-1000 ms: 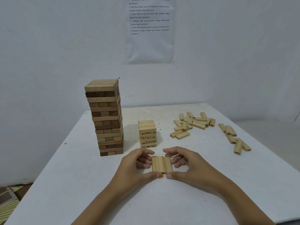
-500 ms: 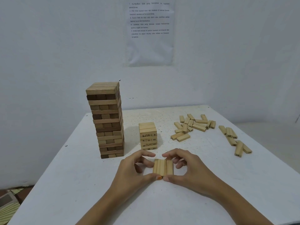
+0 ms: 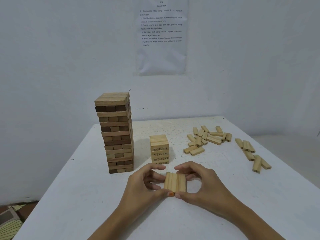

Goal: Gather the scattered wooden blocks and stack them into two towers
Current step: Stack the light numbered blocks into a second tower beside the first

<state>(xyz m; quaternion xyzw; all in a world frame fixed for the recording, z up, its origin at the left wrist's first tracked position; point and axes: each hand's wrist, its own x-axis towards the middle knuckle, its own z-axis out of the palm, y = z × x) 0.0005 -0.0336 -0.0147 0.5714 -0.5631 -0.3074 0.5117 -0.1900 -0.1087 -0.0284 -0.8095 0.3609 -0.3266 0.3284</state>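
Observation:
Three pale wooden blocks [image 3: 174,182] lie side by side as one flat row near the table's front. My left hand [image 3: 145,186] and my right hand [image 3: 202,183] pinch this row from both sides, thumbs at its near end, fingers curled round its sides. Behind the row stands a short tower of pale numbered blocks [image 3: 159,148]. A tall tower of mixed dark and light blocks [image 3: 116,132] stands to the left. Loose blocks lie in a pile [image 3: 206,138] at the back right, and several more [image 3: 252,154] lie nearer the right edge.
The white table [image 3: 86,196] stands in a corner of white walls. A printed sheet [image 3: 161,37] hangs on the back wall. A patterned floor mat [image 3: 8,220] shows below the table's left edge.
Both hands have drawn the three-block row slightly nearer and squared it up; the row looks lifted a little at its near end. Towers and loose blocks have not moved.

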